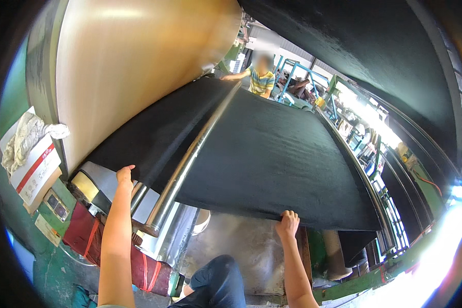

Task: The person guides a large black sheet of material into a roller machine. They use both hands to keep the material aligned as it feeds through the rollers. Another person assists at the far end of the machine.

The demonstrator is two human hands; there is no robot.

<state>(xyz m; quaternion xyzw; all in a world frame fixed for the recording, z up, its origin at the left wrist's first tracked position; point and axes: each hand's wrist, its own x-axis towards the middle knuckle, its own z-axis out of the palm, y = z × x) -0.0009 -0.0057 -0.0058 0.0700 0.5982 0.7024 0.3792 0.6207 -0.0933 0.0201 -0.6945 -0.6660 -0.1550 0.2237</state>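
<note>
One broad, black, flexible sheet (277, 159) fills the frame's centre, near edge slanting left to lower right, breadth receding to upper centre; its long axis is unclear. One shiny silver metal bar (192, 149) crosses it. Two bare hands: the right hand (288, 224) grasps the lower edge, fingers curled; the left hand (124, 174), half-closed, meets the left edge, grip unclear.

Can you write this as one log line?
left hand: at wide black fabric sheet | right hand: gripping its near edge | between: shiny cylindrical metal roller | far side: co-worker in striped shirt
</note>
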